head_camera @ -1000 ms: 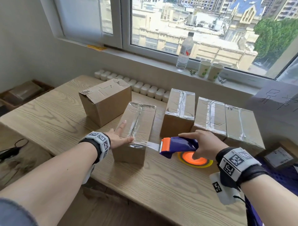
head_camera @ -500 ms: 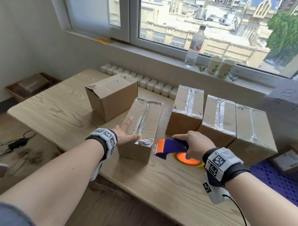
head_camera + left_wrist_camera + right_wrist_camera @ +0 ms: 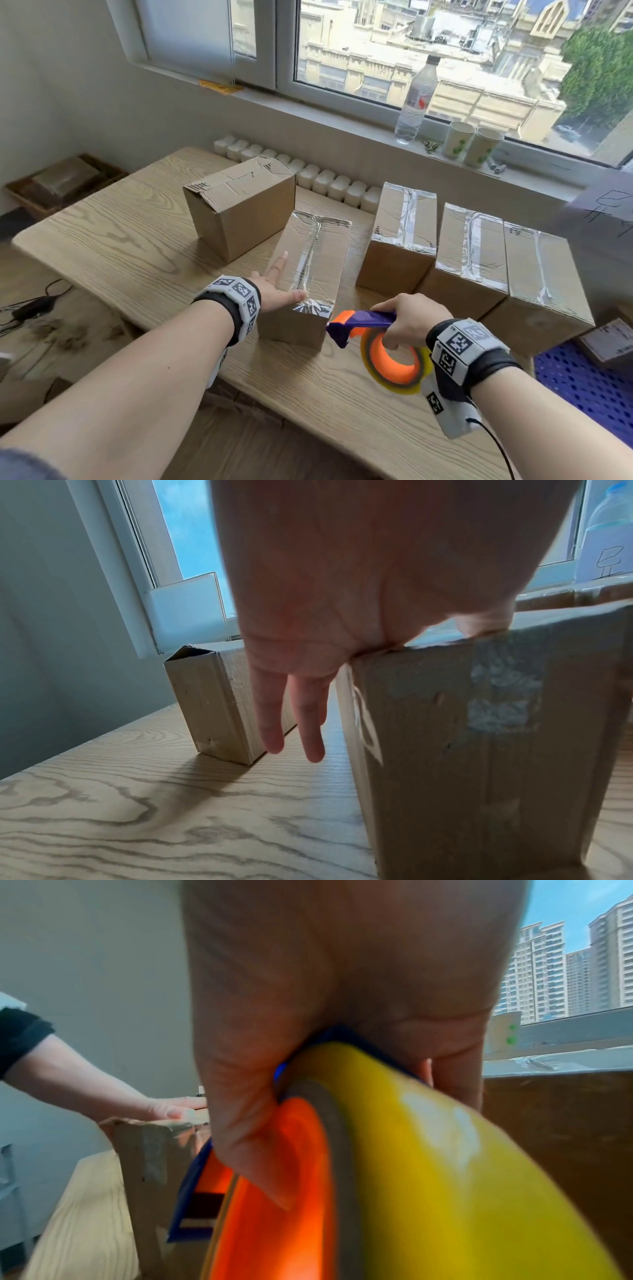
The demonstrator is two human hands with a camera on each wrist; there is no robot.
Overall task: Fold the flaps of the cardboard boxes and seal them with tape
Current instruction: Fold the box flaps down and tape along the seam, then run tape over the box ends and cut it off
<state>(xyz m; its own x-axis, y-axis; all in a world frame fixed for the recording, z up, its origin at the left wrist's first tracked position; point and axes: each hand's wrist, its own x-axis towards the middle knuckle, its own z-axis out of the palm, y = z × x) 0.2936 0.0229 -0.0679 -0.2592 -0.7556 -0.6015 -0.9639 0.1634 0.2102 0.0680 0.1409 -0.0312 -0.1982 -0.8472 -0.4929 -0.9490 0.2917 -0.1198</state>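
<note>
A taped cardboard box (image 3: 318, 260) stands near the table's front edge, clear tape running along its top seam and over its near end. My left hand (image 3: 277, 287) lies flat on the box's near left corner, thumb on the tape end and two fingers hanging beside the box's side (image 3: 479, 737). My right hand (image 3: 407, 322) grips a purple and orange tape dispenser (image 3: 363, 325) with a yellow tape roll (image 3: 445, 1164), its orange head right at the box's near right corner. An untaped box (image 3: 239, 205) with loosely folded flaps stands behind to the left.
Three taped boxes (image 3: 472, 253) stand in a row on the right of the wooden table (image 3: 102, 246). White containers (image 3: 325, 181) line the table's back edge. A water bottle (image 3: 414, 99) and two paper cups (image 3: 469, 142) sit on the windowsill. A blue crate (image 3: 582, 387) is at the lower right.
The stretch of tape between the box and the dispenser is gone; the tape end now lies on the box's near face. My right hand has brought the dispenser lower and tilted it. The left hand stays put.
</note>
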